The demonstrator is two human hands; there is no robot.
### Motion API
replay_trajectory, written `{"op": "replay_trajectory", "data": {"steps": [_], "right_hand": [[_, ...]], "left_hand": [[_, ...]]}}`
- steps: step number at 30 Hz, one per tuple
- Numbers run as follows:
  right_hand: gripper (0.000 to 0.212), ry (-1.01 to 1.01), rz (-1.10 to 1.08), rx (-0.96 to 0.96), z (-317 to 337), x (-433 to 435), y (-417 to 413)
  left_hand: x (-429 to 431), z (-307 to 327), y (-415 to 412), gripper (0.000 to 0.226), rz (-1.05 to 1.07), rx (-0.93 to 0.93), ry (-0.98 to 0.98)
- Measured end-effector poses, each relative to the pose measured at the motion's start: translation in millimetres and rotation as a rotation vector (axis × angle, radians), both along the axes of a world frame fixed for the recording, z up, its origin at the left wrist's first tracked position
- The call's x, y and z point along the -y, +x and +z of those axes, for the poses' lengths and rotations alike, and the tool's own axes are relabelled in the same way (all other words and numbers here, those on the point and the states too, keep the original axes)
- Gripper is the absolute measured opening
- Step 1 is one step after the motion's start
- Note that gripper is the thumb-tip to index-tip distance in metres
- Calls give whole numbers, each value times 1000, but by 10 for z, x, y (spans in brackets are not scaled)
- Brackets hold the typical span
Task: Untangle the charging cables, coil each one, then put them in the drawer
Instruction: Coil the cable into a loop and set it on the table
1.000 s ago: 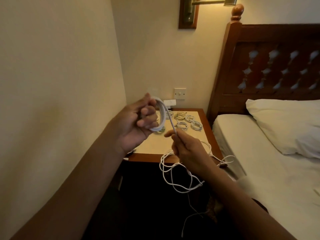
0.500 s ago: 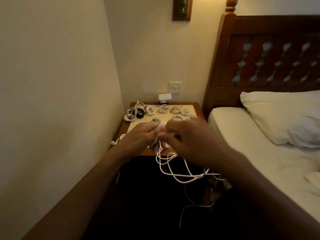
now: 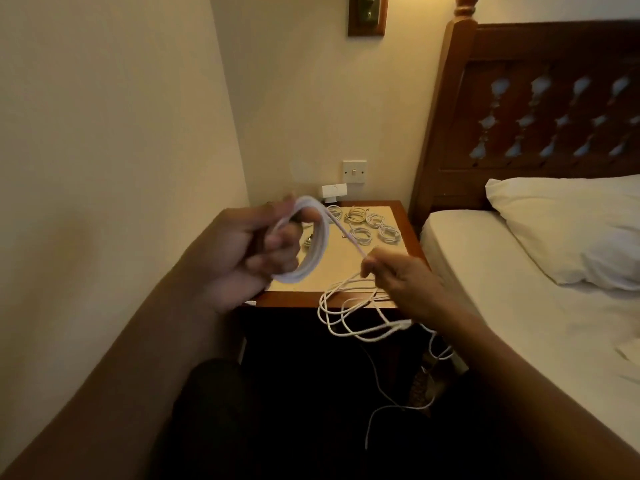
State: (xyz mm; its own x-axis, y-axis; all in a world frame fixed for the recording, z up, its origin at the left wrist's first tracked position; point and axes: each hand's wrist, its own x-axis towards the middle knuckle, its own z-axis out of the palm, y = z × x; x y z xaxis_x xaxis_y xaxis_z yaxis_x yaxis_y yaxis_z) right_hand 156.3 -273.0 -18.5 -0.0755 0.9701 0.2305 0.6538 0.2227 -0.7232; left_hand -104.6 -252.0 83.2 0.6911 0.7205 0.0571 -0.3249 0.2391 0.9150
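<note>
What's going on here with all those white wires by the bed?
A person is tidying charging cables. The left hand holds a part-wound coil of white cable, and the right hand pinches the strand leading off it. The loose remainder hangs in loops past the nightstand. Several finished coils lie on its top. No drawer is visible.

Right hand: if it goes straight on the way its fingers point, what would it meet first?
Probably the white coil in the left hand; the right hand pinches the strand leading up-left to it. Depth is unclear.
</note>
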Motion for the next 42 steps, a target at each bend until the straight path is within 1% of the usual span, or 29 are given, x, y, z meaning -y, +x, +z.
{"op": "replay_trajectory", "data": {"steps": [2, 3, 4, 5, 7, 8, 9, 10, 11, 13, 14, 16, 18, 19, 21, 22, 24, 25, 27, 29, 30, 31, 32, 33, 36, 38, 39, 41, 42], "right_hand": [[27, -61, 123, 76, -41, 133, -281], [27, -59, 178, 115, -13, 208, -442], [27, -47, 227, 143, 41, 268, -582], [27, -40, 261, 168, 114, 308, -680], [24, -63, 288, 209, 314, 362, -742], [21, -68, 282, 230, 432, 379, -713], [17, -55, 267, 254, 543, 387, -642], [14, -33, 247, 279, 649, 381, -543], [13, -2, 223, 296, 743, 354, -421], [14, 50, 170, 311, 854, 236, -154], [13, 61, 152, 309, 873, 165, -24], [12, 65, 119, 309, 845, 15, 234], [13, 86, 65, 306, 750, -115, 466], [14, 87, 34, 290, 680, -154, 553], [20, 56, -38, 235, 462, -205, 699], [24, 21, -76, 190, 335, -209, 756], [27, -90, -137, 87, 77, -178, 857], [27, -156, -148, 75, -51, -144, 904], [25, -295, -89, 133, -253, -47, 910], [20, -358, 13, 181, -297, 46, 748], [15, -346, 62, 153, -234, 76, 627], [10, -319, 97, 90, -124, 99, 494], [11, -292, 102, -10, 9, 106, 372], [18, -268, 97, -94, 145, 107, 272], [41, -188, 142, -139, 477, 123, 51], [42, -181, 205, -224, 602, 107, -83], [36, -159, 219, -230, 635, 88, -140], [20, -26, 185, -148, 635, 34, -204], [23, 55, 142, -76, 598, 9, -192]], "left_hand": [[-90, 11, 175, 35, 94, 163, -66], [-134, -19, 278, 36, 159, 180, -57], [-171, -66, 374, 37, 244, 126, 10], [-195, -123, 458, 36, 336, 4, 131], [-181, -252, 551, 30, 473, -342, 520], [-184, -309, 547, 23, 505, -499, 728], [-194, -348, 525, 18, 508, -630, 886], [-200, -366, 490, 21, 478, -743, 985], [-218, -373, 447, 26, 410, -829, 1017], [-254, -359, 344, 32, 228, -927, 941], [-259, -326, 277, 35, 152, -936, 872], [-273, -245, 119, 39, 69, -895, 744], [-295, -151, -46, 35, 87, -804, 665], [-310, -111, -113, 31, 135, -710, 606], [-387, -50, -216, 27, 279, -417, 429], [-441, -13, -264, 27, 344, -266, 335], [-555, 69, -364, 27, 445, -24, 222], [-598, 100, -403, 29, 484, 52, 190], [-642, 105, -400, 31, 526, 108, 146], [-598, 56, -258, 31, 506, 77, 140], [-555, 23, -148, 30, 475, 35, 152], [-505, -5, -33, 30, 443, -20, 168], [-450, -23, 78, 31, 418, -79, 181], [-398, -35, 180, 32, 402, -125, 186], [-255, -30, 425, 31, 375, -196, 192], [-188, -44, 528, 34, 360, -294, 271], [-173, -47, 548, 36, 359, -358, 332], [-167, -28, 511, 39, 380, -458, 467], [-184, -16, 462, 40, 403, -503, 525]]}}
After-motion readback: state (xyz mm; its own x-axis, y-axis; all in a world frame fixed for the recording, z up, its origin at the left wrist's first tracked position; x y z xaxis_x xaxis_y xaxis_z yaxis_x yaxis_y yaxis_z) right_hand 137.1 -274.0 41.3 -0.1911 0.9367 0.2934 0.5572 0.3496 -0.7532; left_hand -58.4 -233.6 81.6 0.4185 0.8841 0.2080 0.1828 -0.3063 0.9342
